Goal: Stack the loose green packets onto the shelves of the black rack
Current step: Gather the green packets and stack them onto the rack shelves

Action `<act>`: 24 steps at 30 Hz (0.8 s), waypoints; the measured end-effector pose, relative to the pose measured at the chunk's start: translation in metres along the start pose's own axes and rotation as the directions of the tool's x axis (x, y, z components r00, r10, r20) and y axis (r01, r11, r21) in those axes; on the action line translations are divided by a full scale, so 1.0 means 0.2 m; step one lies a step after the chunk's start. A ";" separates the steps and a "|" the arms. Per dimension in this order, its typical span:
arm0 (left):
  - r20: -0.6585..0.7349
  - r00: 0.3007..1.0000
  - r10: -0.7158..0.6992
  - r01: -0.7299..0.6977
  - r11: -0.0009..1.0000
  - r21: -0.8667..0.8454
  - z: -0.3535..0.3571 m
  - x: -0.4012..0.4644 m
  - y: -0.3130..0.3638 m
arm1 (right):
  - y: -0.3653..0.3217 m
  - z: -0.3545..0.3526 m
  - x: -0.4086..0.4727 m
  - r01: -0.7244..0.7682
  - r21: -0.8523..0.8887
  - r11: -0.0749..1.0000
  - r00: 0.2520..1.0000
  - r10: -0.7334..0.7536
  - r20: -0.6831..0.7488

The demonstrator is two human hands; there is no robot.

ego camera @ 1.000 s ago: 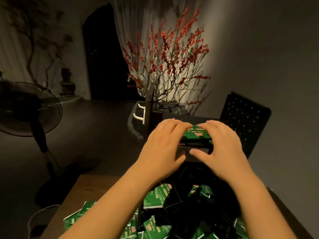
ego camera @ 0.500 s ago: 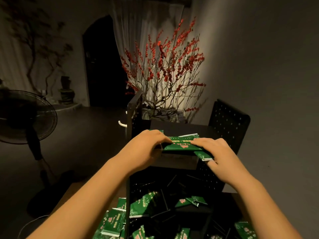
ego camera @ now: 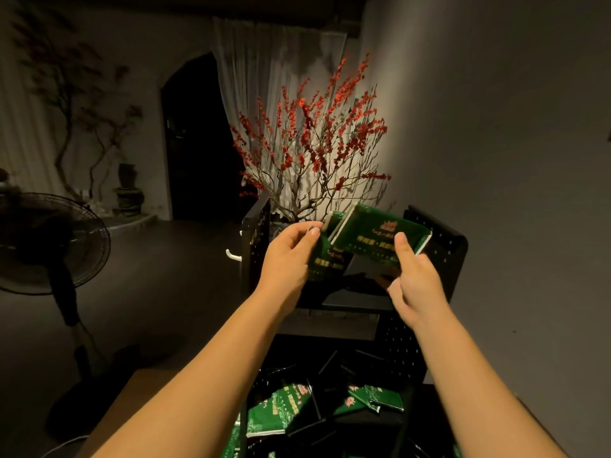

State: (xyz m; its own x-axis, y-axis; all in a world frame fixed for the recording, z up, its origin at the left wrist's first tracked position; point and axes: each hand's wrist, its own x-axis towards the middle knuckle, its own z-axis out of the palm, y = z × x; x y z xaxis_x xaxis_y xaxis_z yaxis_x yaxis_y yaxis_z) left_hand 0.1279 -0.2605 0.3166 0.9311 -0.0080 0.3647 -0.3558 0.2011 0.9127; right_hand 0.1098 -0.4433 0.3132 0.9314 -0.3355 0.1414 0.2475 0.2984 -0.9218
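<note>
Now I'm holding two green packets above the black rack [ego camera: 439, 246]: my left hand [ego camera: 287, 256] is pinching the smaller packet [ego camera: 325, 259], my right hand [ego camera: 418, 285] the tilted larger packet [ego camera: 377, 236]. Loose packets [ego camera: 274, 414] are lying below the rack.

Both forearms are bare to the frame's edge (no sleeves, watch or rings visible); left hand [ego camera: 287, 256] and right hand [ego camera: 416, 283] ungloved.
</note>
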 end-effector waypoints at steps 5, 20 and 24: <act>-0.024 0.993 -0.116 0.105 0.955 -0.278 0.06 0.07 -0.03 | 0.01 0.02 0.05 -0.010 0.070 0.998 0.999 0.007 0.041; -0.006 0.992 -0.130 0.114 0.890 -0.442 0.11 0.24 -0.07 | 0.00 0.07 0.22 -0.079 0.053 0.995 0.996 0.080 -0.027; -0.100 0.982 -0.161 0.122 0.941 -0.315 0.10 0.26 -0.11 | 0.00 0.05 0.23 -0.071 0.277 0.958 0.996 0.054 0.069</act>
State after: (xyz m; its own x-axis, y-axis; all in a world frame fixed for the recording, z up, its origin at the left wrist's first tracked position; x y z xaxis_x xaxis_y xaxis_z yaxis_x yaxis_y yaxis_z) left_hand 0.1831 -0.2847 0.3191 0.9796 0.0576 0.1926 -0.1955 0.4965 0.8457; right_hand 0.1547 -0.4491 0.3243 0.9594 -0.2570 0.1163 0.2454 0.5569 -0.7935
